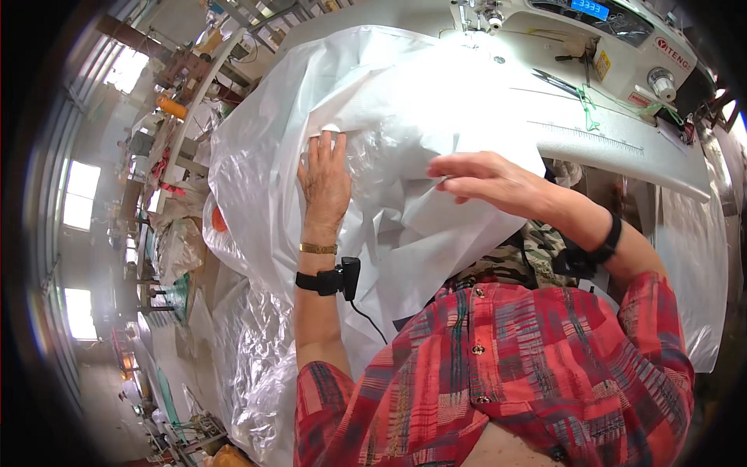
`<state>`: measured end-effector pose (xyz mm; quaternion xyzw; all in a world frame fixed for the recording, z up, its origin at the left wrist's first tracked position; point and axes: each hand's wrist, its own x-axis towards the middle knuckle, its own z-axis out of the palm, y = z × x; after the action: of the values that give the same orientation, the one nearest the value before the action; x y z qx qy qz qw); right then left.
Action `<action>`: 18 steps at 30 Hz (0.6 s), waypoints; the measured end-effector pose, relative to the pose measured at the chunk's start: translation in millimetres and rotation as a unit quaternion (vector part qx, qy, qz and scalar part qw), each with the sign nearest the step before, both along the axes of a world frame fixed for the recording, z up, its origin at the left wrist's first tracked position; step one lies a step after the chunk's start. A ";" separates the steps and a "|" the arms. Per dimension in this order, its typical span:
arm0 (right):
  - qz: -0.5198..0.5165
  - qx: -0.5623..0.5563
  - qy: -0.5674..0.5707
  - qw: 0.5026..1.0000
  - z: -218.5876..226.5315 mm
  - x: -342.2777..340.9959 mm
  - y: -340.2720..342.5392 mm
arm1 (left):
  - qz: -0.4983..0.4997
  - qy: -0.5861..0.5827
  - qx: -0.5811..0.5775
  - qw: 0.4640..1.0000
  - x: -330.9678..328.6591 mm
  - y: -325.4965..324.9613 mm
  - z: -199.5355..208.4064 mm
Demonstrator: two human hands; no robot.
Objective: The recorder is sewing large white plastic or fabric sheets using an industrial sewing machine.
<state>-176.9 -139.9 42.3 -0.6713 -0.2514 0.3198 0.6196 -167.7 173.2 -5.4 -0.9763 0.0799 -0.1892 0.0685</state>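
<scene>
A large white plastic-looking sheet (405,226) lies in folds over the table and down across my lap. My left hand (324,183) rests on its left part, palm down, fingers stretched forward and lying flat. To the right, my right hand (490,180) reaches in over the sheet with fingers straight and thumb apart; nothing shows in it. Whether this hand touches the sheet, I cannot tell. Beyond both hands, the needle area of a sewing machine (489,19) stands over the sheet's far edge, where bright light washes out the detail.
Tweezers (556,82) and green thread (590,109) lie on the machine bed at the far right, beyond a printed ruler (591,136). Crumpled clear plastic (261,373) hangs on the left. A cable (367,315) runs from the device on my left wrist.
</scene>
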 end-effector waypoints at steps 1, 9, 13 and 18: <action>-0.024 -0.011 0.033 0.999 -13.8 7.5 18.1 | 0.002 -0.004 0.005 1.000 1.6 1.9 -3.5; -0.189 -0.020 0.218 0.957 -76.9 37.9 109.5 | -0.010 -0.062 0.047 0.997 11.9 29.1 18.6; -0.219 -0.056 0.161 0.961 -103.3 40.6 143.4 | -0.037 -0.096 0.072 0.992 31.3 36.7 52.1; -0.010 0.079 0.025 0.997 -125.0 21.7 166.1 | -0.080 -0.064 0.067 0.993 26.1 38.4 80.2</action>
<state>-155.1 26.2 -82.8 -0.6146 -0.2538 0.3090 0.6800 -141.6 211.7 74.8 -0.9460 0.1655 -0.2500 0.1234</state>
